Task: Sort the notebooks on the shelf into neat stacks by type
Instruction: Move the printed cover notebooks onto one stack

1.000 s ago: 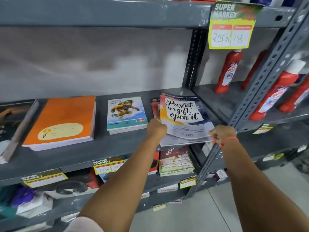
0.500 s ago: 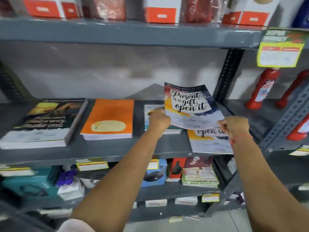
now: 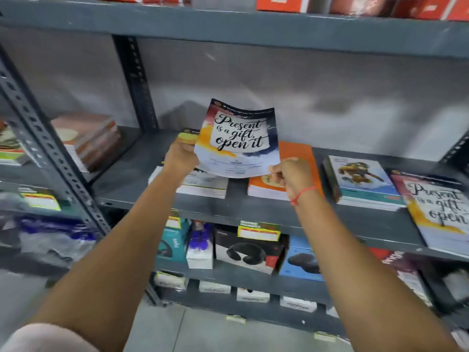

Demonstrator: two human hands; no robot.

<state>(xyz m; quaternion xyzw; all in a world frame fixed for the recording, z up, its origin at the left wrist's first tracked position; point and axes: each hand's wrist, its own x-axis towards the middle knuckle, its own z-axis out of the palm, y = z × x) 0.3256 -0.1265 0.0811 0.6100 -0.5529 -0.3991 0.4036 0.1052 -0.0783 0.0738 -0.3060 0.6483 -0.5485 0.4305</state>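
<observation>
1. progress: sorting is under way. on the shelf [image 3: 253, 212] lie separate piles: a pile with a white front edge [image 3: 203, 185] towards the left end, an orange notebook pile [image 3: 294, 158] at the middle, a cartoon-cover pile [image 3: 360, 181] right of it, and a lettered-cover pile [image 3: 441, 212] at the right end, jutting past the front edge.
2. what is left, as a judgement: the held notebook [image 3: 238, 138] has no pile yet; its cover matches the right-end pile, so it likely belongs there. that pile also wants squaring back from the edge.
3. left hand [image 3: 181, 158]: grip closed on the notebook's lower left edge.
4. right hand [image 3: 291, 174]: fingers pinch the lower right corner; a red thread circles the wrist.
5. notebook relative to the grips: it rises tilted above both hands, cover facing the camera, top edge curled, clear of the shelf, above the gap between the white-edged and orange piles.
</observation>
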